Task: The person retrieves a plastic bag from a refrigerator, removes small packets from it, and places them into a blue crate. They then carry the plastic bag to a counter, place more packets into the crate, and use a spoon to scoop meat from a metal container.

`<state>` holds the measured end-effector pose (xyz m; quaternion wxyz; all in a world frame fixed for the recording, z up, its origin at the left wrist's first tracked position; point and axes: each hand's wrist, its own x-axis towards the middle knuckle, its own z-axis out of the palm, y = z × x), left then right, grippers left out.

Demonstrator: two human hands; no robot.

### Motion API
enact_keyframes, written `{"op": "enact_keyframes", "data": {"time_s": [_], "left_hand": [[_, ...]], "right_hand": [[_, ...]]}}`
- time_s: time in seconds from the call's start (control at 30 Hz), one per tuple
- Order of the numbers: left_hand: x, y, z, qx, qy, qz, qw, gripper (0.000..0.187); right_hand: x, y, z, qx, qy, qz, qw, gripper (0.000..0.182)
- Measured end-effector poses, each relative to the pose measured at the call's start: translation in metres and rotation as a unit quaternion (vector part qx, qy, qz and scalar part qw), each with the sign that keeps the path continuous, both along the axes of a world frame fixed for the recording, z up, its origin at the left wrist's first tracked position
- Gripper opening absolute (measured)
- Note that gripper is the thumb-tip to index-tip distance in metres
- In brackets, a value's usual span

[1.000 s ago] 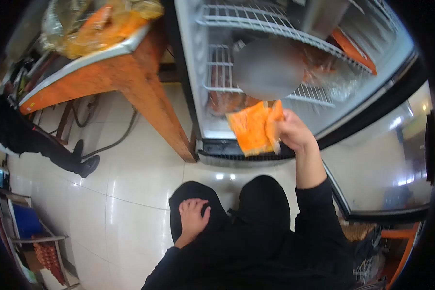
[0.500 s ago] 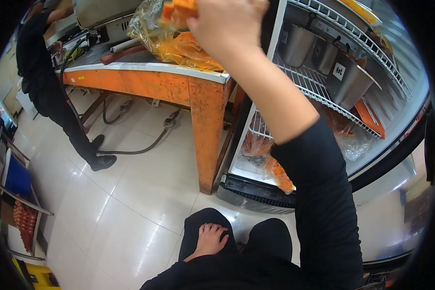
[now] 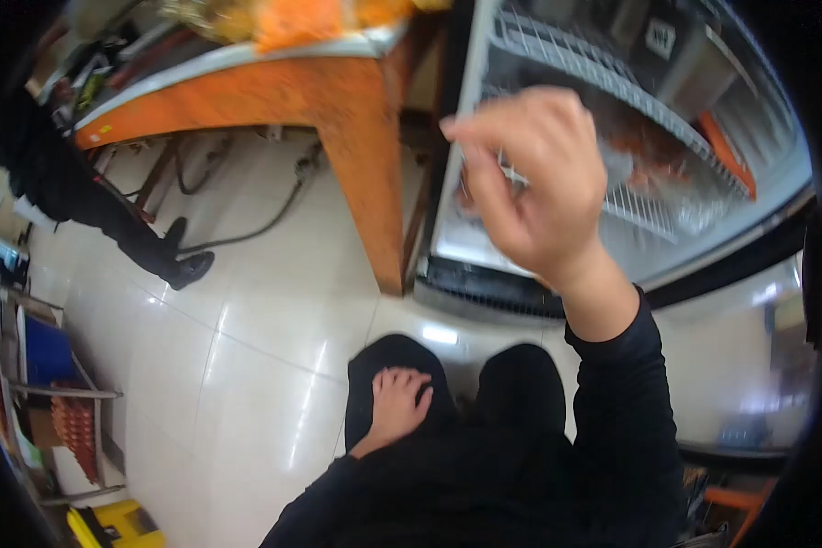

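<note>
My left hand (image 3: 397, 402) lies flat on my left knee, fingers slightly spread, holding nothing. In front of the open fridge (image 3: 539, 228), my right hand (image 3: 543, 178) is raised with the fingers loosely bent and the thumb apart from them. Nothing shows in it, though motion blurs it a little. On the orange-framed table (image 3: 237, 91) lies a blurred bright orange packet (image 3: 297, 23), cut off by the top of the view. Clear plastic-wrapped food (image 3: 653, 169) sits on a lower fridge shelf, partly hidden by my right hand.
A metal container (image 3: 699, 68) stands on the upper wire shelf. At left, a person in black (image 3: 91, 201) stands by the table, near a hose (image 3: 265, 224) on the floor. A rack with a blue bin (image 3: 47, 352) and a yellow case (image 3: 119, 525) are at lower left.
My right hand has let go of the orange packet at the table and moved down and right to the fridge. The view has tilted downward. My left hand stays on my knee.
</note>
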<state>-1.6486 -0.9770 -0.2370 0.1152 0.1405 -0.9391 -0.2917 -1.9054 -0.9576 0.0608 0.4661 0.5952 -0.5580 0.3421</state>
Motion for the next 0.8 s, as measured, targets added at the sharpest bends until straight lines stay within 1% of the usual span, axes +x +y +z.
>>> {"op": "enact_keyframes", "data": {"time_s": [0.03, 0.07, 0.1, 0.13, 0.17, 0.2, 0.23, 0.27, 0.3, 0.33, 0.37, 0.4, 0.47, 0.53, 0.57, 0.6, 0.7, 0.73, 0.8], "left_hand": [[0.0, -0.001, -0.001, 0.006, 0.002, 0.001, 1.0, 0.021], [0.0, -0.009, -0.002, 0.146, 0.02, 0.015, 0.989, 0.03], [-0.005, -0.015, -0.047, 0.527, 0.172, 0.127, 0.822, 0.029], [-0.03, -0.043, -0.013, 0.769, 0.25, 0.221, 0.545, 0.052], [-0.05, -0.068, 0.02, 0.902, 0.285, 0.174, 0.273, 0.076], [-0.069, -0.086, 0.034, 0.889, 0.314, 0.096, 0.32, 0.082], [-0.093, -0.106, 0.051, 0.866, 0.339, 0.003, 0.367, 0.087], [-0.111, -0.114, 0.08, 0.844, 0.359, -0.056, 0.395, 0.079], [-0.12, -0.115, 0.099, 0.821, 0.373, -0.103, 0.42, 0.071], [-0.128, -0.119, 0.095, 0.82, 0.378, -0.045, 0.428, 0.066], [-0.136, -0.127, 0.089, 0.816, 0.379, 0.012, 0.437, 0.061], [-0.137, -0.13, 0.083, 0.809, 0.377, 0.066, 0.445, 0.056], [-0.126, -0.128, 0.07, 0.793, 0.354, 0.068, 0.491, 0.053], [-0.118, -0.118, 0.066, 0.773, 0.327, 0.058, 0.54, 0.053], [-0.113, -0.11, 0.065, 0.77, 0.312, 0.055, 0.554, 0.054], [-0.108, -0.104, 0.064, 0.766, 0.296, 0.054, 0.567, 0.055], [-0.099, -0.079, 0.061, 0.757, 0.267, 0.051, 0.595, 0.061], [-0.096, -0.071, 0.059, 0.753, 0.257, 0.052, 0.604, 0.064], [-0.091, -0.059, 0.052, 0.762, 0.231, 0.046, 0.603, 0.067]], "right_hand": [[0.009, 0.027, -0.026, 0.063, -0.074, -0.035, 0.995, 0.018], [-0.001, 0.046, -0.066, 0.094, -0.128, -0.066, 0.985, 0.015], [-0.016, 0.061, -0.109, 0.1, -0.215, -0.106, 0.966, 0.011], [-0.027, 0.074, -0.15, 0.103, -0.3, -0.141, 0.938, 0.009], [-0.028, 0.088, -0.183, 0.095, -0.382, -0.16, 0.905, 0.009], [-0.028, 0.098, -0.206, 0.087, -0.455, -0.179, 0.868, 0.011], [-0.029, 0.101, -0.219, 0.08, -0.49, -0.162, 0.853, 0.012], [-0.027, 0.107, -0.232, 0.067, -0.522, -0.146, 0.838, 0.014], [-0.023, 0.115, -0.241, 0.061, -0.56, -0.133, 0.815, 0.015], [-0.02, 0.122, -0.243, 0.078, -0.546, -0.171, 0.816, 0.016], [-0.02, 0.129, -0.246, 0.082, -0.591, -0.18, 0.782, 0.012], [-0.024, 0.137, -0.25, 0.092, -0.592, -0.195, 0.776, 0.013], [-0.027, 0.15, -0.249, 0.119, -0.582, -0.245, 0.767, 0.013], [-0.047, 0.164, -0.263, 0.171, -0.495, -0.313, 0.792, 0.013], [-0.058, 0.168, -0.271, 0.196, -0.451, -0.344, 0.8, 0.012], [-0.068, 0.165, -0.274, 0.183, -0.477, -0.365, 0.778, 0.011], [-0.11, 0.154, -0.287, 0.209, -0.357, -0.383, 0.826, 0.024], [-0.119, 0.146, -0.287, 0.255, -0.356, -0.431, 0.789, 0.029], [-0.134, 0.129, -0.289, 0.343, -0.351, -0.518, 0.701, 0.039]]}}
